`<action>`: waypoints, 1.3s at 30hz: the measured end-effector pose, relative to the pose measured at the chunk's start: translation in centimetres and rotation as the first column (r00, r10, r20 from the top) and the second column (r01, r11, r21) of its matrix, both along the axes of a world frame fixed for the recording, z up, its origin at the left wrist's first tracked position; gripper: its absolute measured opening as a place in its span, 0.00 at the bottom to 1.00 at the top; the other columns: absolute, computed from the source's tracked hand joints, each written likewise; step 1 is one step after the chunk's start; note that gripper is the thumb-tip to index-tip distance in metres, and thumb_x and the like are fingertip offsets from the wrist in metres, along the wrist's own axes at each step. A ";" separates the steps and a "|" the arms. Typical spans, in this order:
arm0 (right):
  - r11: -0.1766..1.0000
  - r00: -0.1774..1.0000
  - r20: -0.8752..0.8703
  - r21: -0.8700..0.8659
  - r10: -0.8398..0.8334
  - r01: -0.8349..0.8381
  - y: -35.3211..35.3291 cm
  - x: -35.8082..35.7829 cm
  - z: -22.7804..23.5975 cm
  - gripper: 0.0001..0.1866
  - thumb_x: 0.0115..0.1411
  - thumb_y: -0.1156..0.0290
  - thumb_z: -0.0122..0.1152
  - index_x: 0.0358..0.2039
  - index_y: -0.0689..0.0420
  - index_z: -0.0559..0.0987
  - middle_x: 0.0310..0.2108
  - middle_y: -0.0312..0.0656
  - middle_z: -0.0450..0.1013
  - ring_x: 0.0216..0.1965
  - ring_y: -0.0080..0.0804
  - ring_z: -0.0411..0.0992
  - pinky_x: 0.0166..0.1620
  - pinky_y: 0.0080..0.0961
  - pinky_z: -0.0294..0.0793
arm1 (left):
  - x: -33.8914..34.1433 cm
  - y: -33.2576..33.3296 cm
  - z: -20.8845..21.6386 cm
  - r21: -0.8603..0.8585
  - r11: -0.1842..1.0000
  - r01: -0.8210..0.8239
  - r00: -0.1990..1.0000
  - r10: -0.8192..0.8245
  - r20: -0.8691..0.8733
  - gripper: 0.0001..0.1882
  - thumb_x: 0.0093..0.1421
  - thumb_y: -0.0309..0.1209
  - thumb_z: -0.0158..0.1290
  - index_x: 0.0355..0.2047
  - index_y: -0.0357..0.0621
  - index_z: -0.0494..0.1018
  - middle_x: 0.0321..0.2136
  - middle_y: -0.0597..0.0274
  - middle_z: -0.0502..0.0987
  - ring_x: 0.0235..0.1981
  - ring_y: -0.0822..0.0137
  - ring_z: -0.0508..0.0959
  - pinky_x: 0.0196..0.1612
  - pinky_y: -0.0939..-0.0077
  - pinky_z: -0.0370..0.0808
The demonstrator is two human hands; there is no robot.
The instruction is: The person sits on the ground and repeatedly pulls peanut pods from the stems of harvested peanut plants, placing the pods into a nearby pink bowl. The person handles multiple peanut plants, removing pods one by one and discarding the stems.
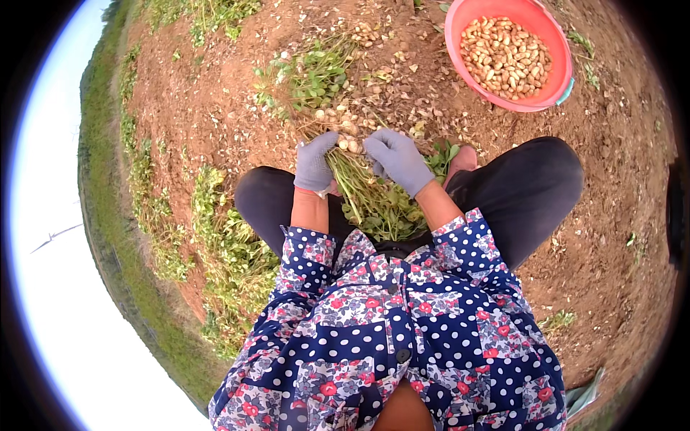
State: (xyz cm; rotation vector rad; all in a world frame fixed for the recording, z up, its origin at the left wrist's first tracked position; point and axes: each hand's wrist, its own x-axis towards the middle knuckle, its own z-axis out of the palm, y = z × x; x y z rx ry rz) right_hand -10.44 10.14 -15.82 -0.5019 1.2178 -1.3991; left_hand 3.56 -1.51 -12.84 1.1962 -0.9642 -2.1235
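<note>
My left hand (314,164), in a grey glove, is closed round the stems of an uprooted peanut plant (350,179). Its leafy end hangs down toward my lap, between my knees. Pale peanut pods (348,128) cluster at the root end, just beyond and between my hands. My right hand (399,159), gloved the same way, has its fingers curled in at the right edge of these pods. Whatever the right fingertips pinch is hidden by the glove.
A pink bucket (454,44) holding many picked peanuts stands at the far right. Another heap of peanut plants (310,77) lies on the reddish soil beyond my hands. More pulled plants (223,237) lie in a row at the left. My bent knees flank the work.
</note>
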 end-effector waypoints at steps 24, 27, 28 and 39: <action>0.999 0.999 -0.030 -0.029 0.035 -0.036 -0.2 -0.9 -0.6 0.20 0.60 0.53 0.62 0.35 0.60 0.79 0.23 0.34 0.74 0.25 0.19 0.71 0.27 0.20 0.69 | -0.1 0.3 -1.6 -0.181 0.978 0.101 0.986 -0.075 0.148 0.10 0.60 0.27 0.53 0.38 0.32 0.77 0.35 0.56 0.81 0.35 0.65 0.82 0.38 0.72 0.79; 1.000 0.987 -0.162 -0.002 0.016 -0.017 -1.0 0.7 -1.5 0.20 0.58 0.53 0.64 0.31 0.60 0.80 0.21 0.34 0.73 0.24 0.19 0.69 0.30 0.21 0.68 | 0.0 0.9 -1.8 -0.291 0.939 0.183 0.969 -0.122 0.213 0.09 0.61 0.27 0.52 0.38 0.32 0.77 0.35 0.57 0.80 0.35 0.67 0.81 0.38 0.74 0.78; 0.999 0.985 -0.168 0.010 -0.039 0.041 -0.8 0.6 -1.1 0.19 0.57 0.55 0.65 0.31 0.61 0.81 0.22 0.33 0.73 0.24 0.20 0.68 0.30 0.21 0.68 | -0.1 1.0 -1.9 -0.348 0.918 0.193 0.970 -0.123 0.212 0.09 0.61 0.26 0.52 0.38 0.32 0.77 0.34 0.58 0.80 0.35 0.68 0.81 0.38 0.74 0.78; 0.947 0.947 0.051 -0.026 -0.317 0.319 0.0 -1.0 0.3 0.13 0.63 0.60 0.59 0.29 0.57 0.78 0.22 0.37 0.72 0.24 0.27 0.72 0.27 0.20 0.69 | 1.3 -2.7 -5.8 -0.296 0.945 -0.143 0.948 0.217 0.234 0.15 0.54 0.24 0.57 0.41 0.28 0.75 0.35 0.53 0.80 0.35 0.62 0.82 0.37 0.71 0.79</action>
